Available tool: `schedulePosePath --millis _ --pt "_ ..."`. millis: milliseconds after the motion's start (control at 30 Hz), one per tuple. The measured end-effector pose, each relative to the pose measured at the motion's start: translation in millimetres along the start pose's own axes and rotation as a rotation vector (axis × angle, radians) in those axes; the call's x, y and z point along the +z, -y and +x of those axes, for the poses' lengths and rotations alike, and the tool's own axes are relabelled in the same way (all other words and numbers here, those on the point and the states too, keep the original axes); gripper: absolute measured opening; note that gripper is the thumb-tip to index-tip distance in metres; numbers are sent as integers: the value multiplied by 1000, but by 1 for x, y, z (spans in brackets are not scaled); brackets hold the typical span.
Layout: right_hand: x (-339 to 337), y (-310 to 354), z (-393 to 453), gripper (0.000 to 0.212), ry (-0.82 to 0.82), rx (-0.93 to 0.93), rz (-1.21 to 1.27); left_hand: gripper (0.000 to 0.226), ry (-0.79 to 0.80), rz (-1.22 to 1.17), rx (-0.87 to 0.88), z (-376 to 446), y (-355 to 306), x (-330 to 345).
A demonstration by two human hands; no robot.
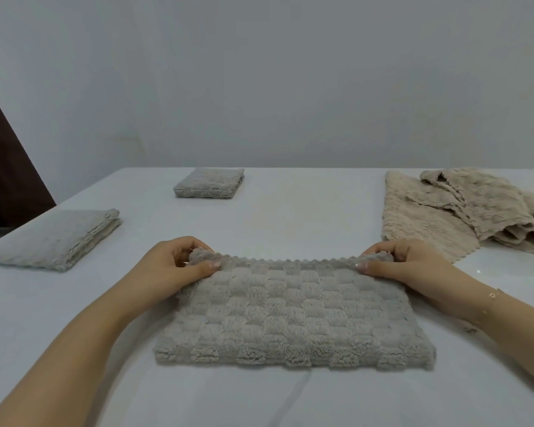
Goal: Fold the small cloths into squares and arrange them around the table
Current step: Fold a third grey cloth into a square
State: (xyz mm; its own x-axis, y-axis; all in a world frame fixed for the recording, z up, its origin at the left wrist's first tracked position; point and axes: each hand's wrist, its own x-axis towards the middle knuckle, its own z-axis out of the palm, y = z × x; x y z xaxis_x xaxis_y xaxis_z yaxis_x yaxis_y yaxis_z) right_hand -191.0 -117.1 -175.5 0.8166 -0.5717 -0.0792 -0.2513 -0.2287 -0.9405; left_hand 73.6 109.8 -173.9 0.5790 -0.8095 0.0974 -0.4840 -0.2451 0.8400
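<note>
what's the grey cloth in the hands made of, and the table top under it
Grey cloth: it looks like plush microfibre or fleece, matte, judging by its fuzzy pile in raised checker blocks and its scalloped edge between the left hand and right hand. Table top: smooth and pale, faintly glossy where light reflects at the right; possibly laminate or a plastic cover, which the picture leaves open.

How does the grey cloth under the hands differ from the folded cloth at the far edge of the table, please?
The grey cloth is a wide rectangle; the far folded cloth is a compact square. The left hand and right hand pinch the grey cloth's far corners, while the far folded cloth lies untouched. Both share a grey, checked plush texture.
</note>
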Motion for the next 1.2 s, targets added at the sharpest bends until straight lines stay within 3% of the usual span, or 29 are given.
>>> schedulePosePath --millis 333,533,667,767,867,967,1200 --pt "3 -2 7 23 -140 36 -39 19 -27 169 -12 4 12 -3" --pt "0 0 5 16 -67 58 -42 24 150 136 -7 0 7 -7" --pt "-1 -1 5 16 -64 54 -43 31 177 102 -30 -2 3 -8" --pt "0 -2 5 16 -63 36 -46 24 191 82 -48 -3 4 -9" --pt "2 -2 4 15 -89 12 -24 11 159 109 -37 -3 3 -8" --pt "6 -3 2 17 -153 -18 -35 42 75 185 -37 -1 3 -3" --pt "9 -8 6 12 -268 -42 -97 40 -99 384 31 -1 11 6"
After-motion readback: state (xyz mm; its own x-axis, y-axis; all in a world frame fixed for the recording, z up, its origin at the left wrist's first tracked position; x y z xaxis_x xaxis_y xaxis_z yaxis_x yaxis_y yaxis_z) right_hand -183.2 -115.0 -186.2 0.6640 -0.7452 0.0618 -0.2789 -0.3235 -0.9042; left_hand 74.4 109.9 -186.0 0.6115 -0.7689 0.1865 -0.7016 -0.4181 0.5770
